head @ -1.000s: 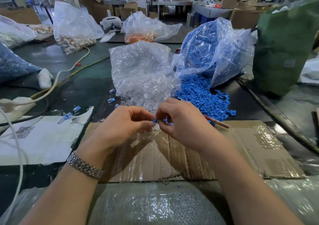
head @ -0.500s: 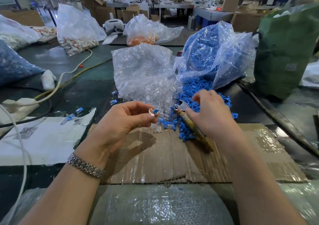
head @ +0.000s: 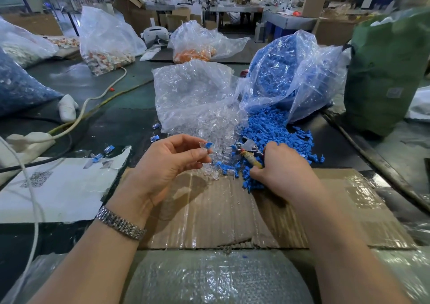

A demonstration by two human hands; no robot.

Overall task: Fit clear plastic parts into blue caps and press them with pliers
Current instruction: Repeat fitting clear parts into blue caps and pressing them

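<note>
Bags dominate the bench: a clear bag [head: 193,94] of clear parts and, just right of it, a blue bag [head: 288,70] of caps, both lying open toward the person so their contents spill within easy reach. Cardboard [head: 232,210] lies flat in front as a work mat, its far edge touching both spills. Blue caps [head: 274,129] fan out from the right bag; clear parts [head: 221,129] heap beside them, the two piles meeting in the middle, likely so one of each can be picked up quickly.

The left hand [head: 162,164] is raised above the mat, thumb and fingertips pinching one joined piece [head: 206,145], a clear part with a blue cap on it, held up clear of the piles, apparently ready for pressing. The right hand [head: 281,166] rests on the caps, fingers curled round the handle of the pliers [head: 246,148]; their metal head points toward the piece but is not yet touching it. A few finished pieces [head: 102,153] lie off to the left.
</note>
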